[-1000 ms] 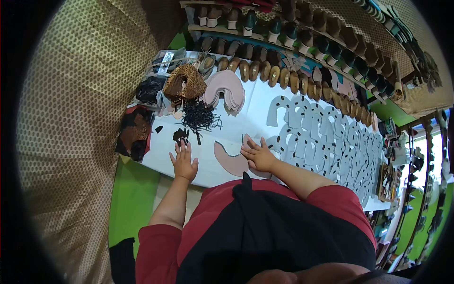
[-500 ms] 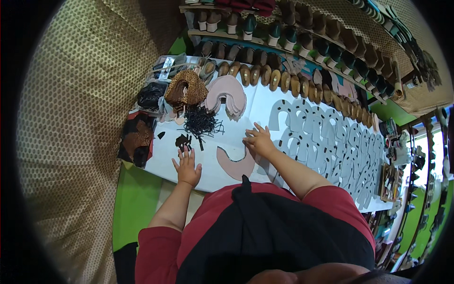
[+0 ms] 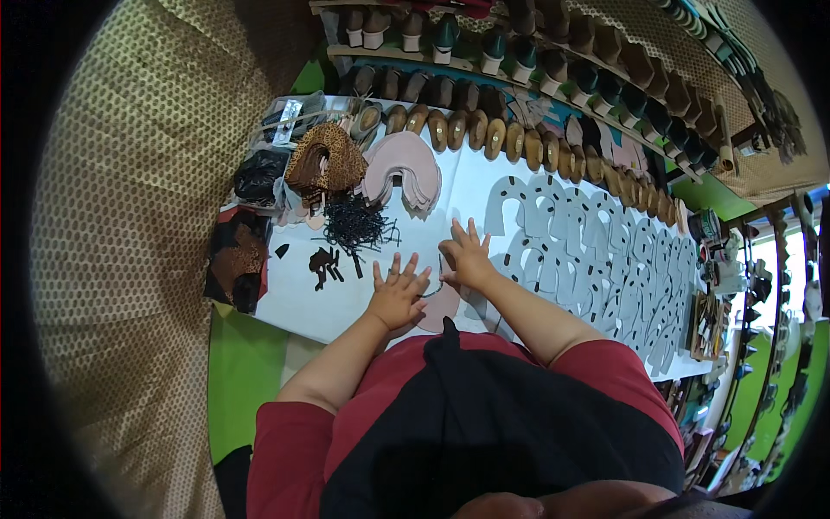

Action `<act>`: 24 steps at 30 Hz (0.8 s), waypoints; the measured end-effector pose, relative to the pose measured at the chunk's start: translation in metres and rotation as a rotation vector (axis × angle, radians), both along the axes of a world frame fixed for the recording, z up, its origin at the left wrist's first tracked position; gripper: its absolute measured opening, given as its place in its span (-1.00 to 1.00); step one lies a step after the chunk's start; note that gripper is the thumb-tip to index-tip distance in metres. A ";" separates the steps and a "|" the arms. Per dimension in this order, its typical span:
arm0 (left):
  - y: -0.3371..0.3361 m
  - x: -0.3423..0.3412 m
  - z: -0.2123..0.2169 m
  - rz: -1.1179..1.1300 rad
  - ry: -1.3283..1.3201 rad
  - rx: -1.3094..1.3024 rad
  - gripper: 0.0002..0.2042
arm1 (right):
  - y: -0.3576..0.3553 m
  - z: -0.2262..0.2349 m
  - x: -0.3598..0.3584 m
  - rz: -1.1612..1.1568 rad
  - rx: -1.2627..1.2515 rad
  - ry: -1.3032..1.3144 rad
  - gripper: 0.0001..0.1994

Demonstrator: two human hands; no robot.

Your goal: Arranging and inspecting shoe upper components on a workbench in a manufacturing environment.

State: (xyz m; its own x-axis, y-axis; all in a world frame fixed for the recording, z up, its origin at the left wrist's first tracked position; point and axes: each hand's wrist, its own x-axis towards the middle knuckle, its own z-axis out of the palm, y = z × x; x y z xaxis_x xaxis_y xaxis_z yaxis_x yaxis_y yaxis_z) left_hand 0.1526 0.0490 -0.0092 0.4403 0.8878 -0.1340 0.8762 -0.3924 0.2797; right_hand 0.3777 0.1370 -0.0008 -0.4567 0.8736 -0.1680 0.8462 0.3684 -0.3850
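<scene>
A pink curved leather piece lies at the near edge of the white table, partly covered by my hands. My left hand is over its left arm, fingers spread and palm down. At its right tip is my right hand, fingers apart and thumb low beside the edge; no grip on the piece shows. To the left lie small dark brown scraps and, farther back, a tangled heap of thin black strips. Behind them are a stack of pink curved pieces and a stack of leopard-print pieces.
Rows of pale grey U-shaped pieces with black tabs cover the table's right side. Brown shoe lasts line its back edge, below shelves of heeled shoes. A black bag and leopard scraps sit at the left end.
My left hand has moved right, from the brown scraps to the pink piece. My right hand has stayed at the piece's right tip, its fingers shifting slightly. The view has shifted a little.
</scene>
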 end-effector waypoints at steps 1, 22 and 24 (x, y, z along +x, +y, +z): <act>0.001 0.004 0.000 -0.006 -0.002 -0.003 -0.26 | 0.000 0.001 0.000 -0.030 -0.011 -0.028 -0.23; 0.035 0.023 0.023 -0.127 -0.009 -0.171 -0.59 | 0.021 -0.010 -0.001 0.022 0.139 0.127 -0.83; 0.029 0.023 0.014 -0.087 -0.034 -0.143 -0.57 | 0.021 -0.009 -0.003 0.088 0.151 0.096 -0.86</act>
